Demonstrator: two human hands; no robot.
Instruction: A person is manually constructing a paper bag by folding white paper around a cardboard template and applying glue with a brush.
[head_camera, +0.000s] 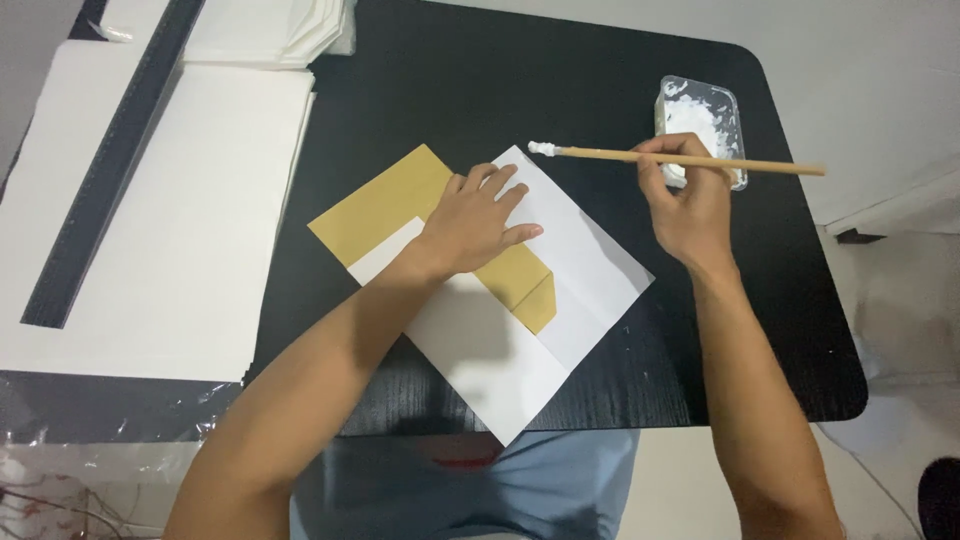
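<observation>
I have my left hand (478, 225) pressed flat, fingers (500, 192) spread wide and gripping nothing, on the folded white paper sheet with mustard-brown flaps (520, 300), which lies cornerwise near the middle of the black wood-grain desk (640, 90). My right hand (690, 200) sits just past the sheet's right corner, its fingers closed around the shaft of a long thin wooden stick with a white blob of paste on its tip (690, 158); that tip hovers at the sheet's far corner, just beyond my left fingertips. The clear plastic tub of white paste (715, 110) stands beyond the sheet's right side, behind my right hand. To do this well, I judge I should keep the left palm bearing down so the sheet cannot skate, lay the paste in a thin line along the flap edge, and keep the blob off my fingers. A stack of white paper sheets (190, 200) crossed by a long black ruler (110, 170) lies left of the folded sheet.
</observation>
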